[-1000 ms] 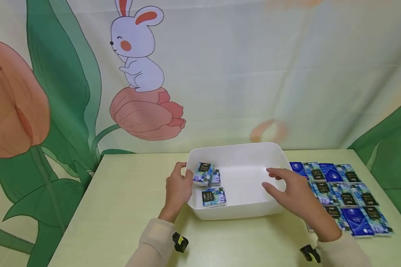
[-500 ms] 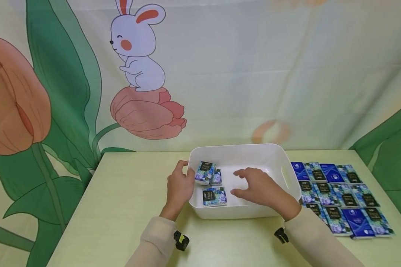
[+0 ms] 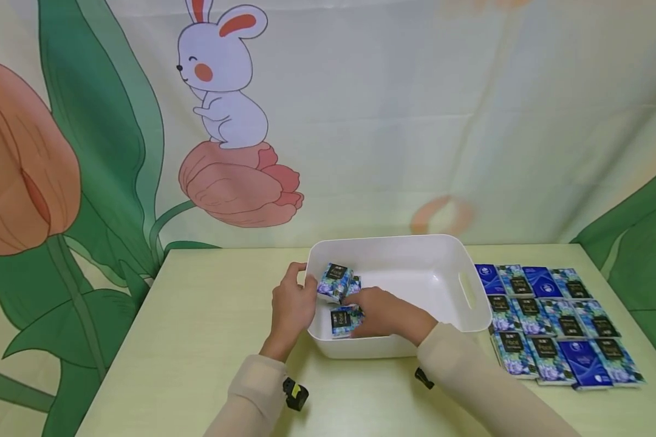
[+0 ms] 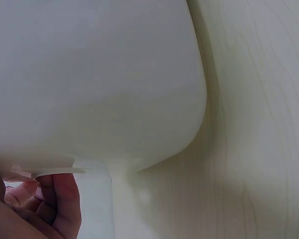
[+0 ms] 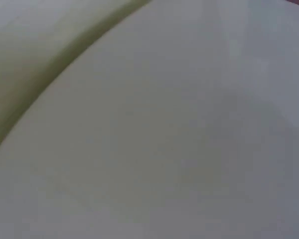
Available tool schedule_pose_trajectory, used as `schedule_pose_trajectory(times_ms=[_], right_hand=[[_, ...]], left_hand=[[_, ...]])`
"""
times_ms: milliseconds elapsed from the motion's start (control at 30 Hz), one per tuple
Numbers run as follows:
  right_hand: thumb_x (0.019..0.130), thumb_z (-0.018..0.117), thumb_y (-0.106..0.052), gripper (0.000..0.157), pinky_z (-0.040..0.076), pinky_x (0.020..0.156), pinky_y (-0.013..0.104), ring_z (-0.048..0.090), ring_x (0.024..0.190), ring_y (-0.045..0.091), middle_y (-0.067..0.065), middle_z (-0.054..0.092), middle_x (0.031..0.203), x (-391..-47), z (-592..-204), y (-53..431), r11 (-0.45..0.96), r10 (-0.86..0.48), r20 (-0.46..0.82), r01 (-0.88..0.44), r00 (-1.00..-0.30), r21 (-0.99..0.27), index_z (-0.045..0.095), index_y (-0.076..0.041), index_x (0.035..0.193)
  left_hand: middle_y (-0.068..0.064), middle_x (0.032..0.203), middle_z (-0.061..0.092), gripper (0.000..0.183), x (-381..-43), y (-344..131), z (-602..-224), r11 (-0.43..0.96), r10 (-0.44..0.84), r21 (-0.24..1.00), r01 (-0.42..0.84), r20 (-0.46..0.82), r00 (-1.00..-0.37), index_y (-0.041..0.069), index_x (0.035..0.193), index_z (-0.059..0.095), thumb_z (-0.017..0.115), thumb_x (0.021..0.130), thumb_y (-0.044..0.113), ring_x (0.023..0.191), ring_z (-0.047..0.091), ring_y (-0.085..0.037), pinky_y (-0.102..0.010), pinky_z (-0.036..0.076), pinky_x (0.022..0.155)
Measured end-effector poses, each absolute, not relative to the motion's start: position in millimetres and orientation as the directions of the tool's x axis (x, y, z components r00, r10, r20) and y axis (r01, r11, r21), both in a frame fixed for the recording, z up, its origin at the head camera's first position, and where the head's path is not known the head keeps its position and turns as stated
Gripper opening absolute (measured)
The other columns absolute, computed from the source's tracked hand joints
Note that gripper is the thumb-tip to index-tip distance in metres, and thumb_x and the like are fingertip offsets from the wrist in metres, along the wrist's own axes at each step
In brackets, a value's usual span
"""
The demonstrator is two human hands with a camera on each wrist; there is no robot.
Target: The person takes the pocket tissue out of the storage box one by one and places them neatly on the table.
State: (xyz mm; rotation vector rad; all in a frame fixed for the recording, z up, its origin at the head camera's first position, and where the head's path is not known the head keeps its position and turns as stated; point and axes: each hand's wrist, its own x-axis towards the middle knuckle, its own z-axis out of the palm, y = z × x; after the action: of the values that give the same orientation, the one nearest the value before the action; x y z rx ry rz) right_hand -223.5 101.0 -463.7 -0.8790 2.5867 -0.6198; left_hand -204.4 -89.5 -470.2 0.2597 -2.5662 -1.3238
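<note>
In the head view, a white plastic basket (image 3: 361, 348) stands at the middle of the table with a few small flowered tissue packs inside its left end. My left hand (image 3: 294, 303) grips the basket's left end at the handle slot; the left wrist view shows curled fingers (image 4: 65, 204) hooked over the rim there. My right hand (image 3: 385, 312) reaches into the basket, thumb and fingers around the right part of the front tissue pack (image 3: 340, 321). Behind it, one tissue pack (image 3: 334, 280) leans over another (image 3: 355, 283). The right wrist view shows mostly basket wall (image 5: 154, 129).
Rows of flat blue and flowered tissue packs (image 3: 546, 352) lie on the table right of the basket. A printed curtain (image 3: 372, 121) with a rabbit and tulips hangs behind the pale wooden table (image 3: 197, 340).
My right hand has moved left from the basket's right end, across the inside, and down onto the front tissue pack. The left hand keeps its place on the basket.
</note>
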Motion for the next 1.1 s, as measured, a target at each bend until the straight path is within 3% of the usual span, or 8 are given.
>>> schedule_pose_trajectory(times_ms=[267, 400, 633, 900, 1100], right_hand=[[0.076, 0.085, -0.021, 0.052, 0.052, 0.082, 0.04, 0.06, 0.091, 0.02, 0.008, 0.068, 0.107, -220, -456, 112, 0.811, -0.544, -0.185, -0.456, -0.818, -0.368, 0.068, -0.002, 0.121], [0.077, 0.08, -0.029, 0.051, 0.052, 0.078, 0.038, 0.058, 0.086, 0.017, 0.005, 0.069, 0.102, -209, -437, 135, 0.807, -0.505, -0.126, -0.416, -0.854, -0.418, 0.069, -0.002, 0.119], [0.08, 0.075, -0.031, 0.049, 0.052, 0.068, 0.035, 0.059, 0.077, 0.015, 0.003, 0.068, 0.092, -179, -401, 191, 0.79, -0.411, 0.045, -0.38, -0.91, -0.48, 0.069, 0.0, 0.118], [0.083, 0.079, -0.041, 0.059, 0.052, 0.067, 0.038, 0.062, 0.084, 0.02, 0.007, 0.07, 0.1, -139, -387, 258, 0.834, -0.219, 0.104, -0.242, -0.97, -0.497, 0.068, 0.0, 0.124], [0.083, 0.079, -0.051, 0.066, 0.047, 0.061, 0.037, 0.057, 0.075, 0.017, 0.001, 0.065, 0.086, -110, -398, 296, 0.891, -0.104, 0.102, -0.138, -0.989, -0.432, 0.068, 0.001, 0.123]], left_hand=[[-0.003, 0.064, 0.06, 0.034, -205, -84, -470, 0.578, -0.275, 0.813, -0.061, 0.124, -0.954, 0.016, 0.13, 0.061, 0.051, 0.101, 0.028, 0.055, 0.055, -0.019, -0.032, 0.044, 0.046], [-0.004, 0.065, 0.061, 0.033, -205, -85, -470, 0.579, -0.283, 0.813, -0.066, 0.125, -0.951, 0.015, 0.13, 0.062, 0.051, 0.101, 0.027, 0.057, 0.054, -0.02, -0.033, 0.041, 0.047], [-0.006, 0.066, 0.061, 0.033, -206, -86, -471, 0.571, -0.283, 0.818, -0.065, 0.122, -0.951, 0.014, 0.13, 0.061, 0.051, 0.101, 0.027, 0.058, 0.054, -0.02, -0.033, 0.04, 0.049], [-0.008, 0.072, 0.062, 0.034, -205, -85, -471, 0.554, -0.284, 0.828, -0.09, 0.086, -0.955, 0.016, 0.133, 0.06, 0.05, 0.102, 0.028, 0.061, 0.053, -0.021, -0.033, 0.04, 0.051], [-0.008, 0.075, 0.064, 0.035, -205, -85, -471, 0.557, -0.28, 0.826, -0.091, 0.084, -0.956, 0.014, 0.133, 0.06, 0.05, 0.102, 0.029, 0.064, 0.055, -0.022, -0.034, 0.041, 0.053]])
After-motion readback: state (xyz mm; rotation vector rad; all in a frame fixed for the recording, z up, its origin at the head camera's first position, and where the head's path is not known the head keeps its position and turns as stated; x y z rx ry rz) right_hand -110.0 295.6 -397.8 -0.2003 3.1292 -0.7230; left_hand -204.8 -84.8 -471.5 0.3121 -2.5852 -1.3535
